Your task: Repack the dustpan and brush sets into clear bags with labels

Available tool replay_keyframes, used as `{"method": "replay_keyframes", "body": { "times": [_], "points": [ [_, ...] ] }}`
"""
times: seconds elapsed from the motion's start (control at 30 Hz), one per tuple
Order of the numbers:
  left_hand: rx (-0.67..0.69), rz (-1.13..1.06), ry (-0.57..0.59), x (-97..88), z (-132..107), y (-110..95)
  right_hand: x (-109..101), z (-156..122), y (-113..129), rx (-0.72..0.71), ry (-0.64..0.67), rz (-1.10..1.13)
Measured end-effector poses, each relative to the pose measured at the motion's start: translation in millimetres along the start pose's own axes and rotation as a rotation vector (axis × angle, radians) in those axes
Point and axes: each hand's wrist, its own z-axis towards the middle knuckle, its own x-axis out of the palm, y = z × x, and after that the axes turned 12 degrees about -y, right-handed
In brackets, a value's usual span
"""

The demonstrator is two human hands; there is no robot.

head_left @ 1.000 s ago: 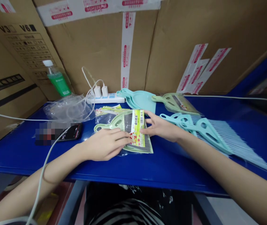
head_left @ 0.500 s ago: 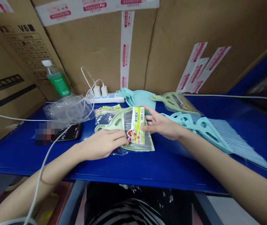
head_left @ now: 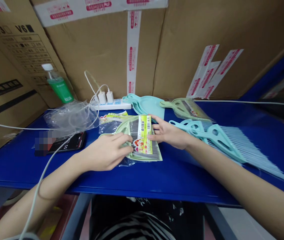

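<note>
**Item in hand: packaged brush-and-dustpan set** (head_left: 151, 151), pale green pan, grey bristles, in a clear bag with a yellow-green label (head_left: 142, 133) across the middle. It lies flat on the blue bench (head_left: 156, 180), between my two grips.

**Left hand** (head_left: 107, 151): fingers curl onto the set's handle side, tips at the label's edge. The thumb is hidden, so I cannot tell whether this grip pinches the bag or only presses on it.

**Right hand** (head_left: 170, 133): grip released, fingers stretched out, tips touching the label's far side.

**Beyond the right grip:**
- a stack of light-blue dustpans (head_left: 148, 105)
- a second bagged green set (head_left: 185, 108)

**Outboard of the right grip:** loose light-blue brushes (head_left: 221, 140), unbagged.

**Outboard of the left grip:**
- a heap of clear plastic bags (head_left: 69, 116)
- a phone (head_left: 69, 143)
- a white cable (head_left: 47, 166)

**Further back:**
- a power strip (head_left: 112, 106)
- a green bottle (head_left: 58, 86)
- cardboard cartons (head_left: 102, 50) behind everything

**Progress, as I judge it:**
- One green set is finished and put aside.
- The set in hand is bagged and labelled, and not yet put aside.
- The blue pans and brushes are unpaired and unbagged.
</note>
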Motion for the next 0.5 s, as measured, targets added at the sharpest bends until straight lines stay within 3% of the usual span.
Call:
{"method": "replay_keyframes", "body": {
  "times": [0.2,0.5],
  "points": [
    [0.093,0.166,-0.021,5.8,0.7,-2.3,1.2,-2.1,0.5,0.001,-0.004,0.017],
    [-0.042,-0.04,-0.057,13.6,5.9,-7.6,10.1,-3.1,-1.8,0.036,-0.004,0.013]
  ]
}}
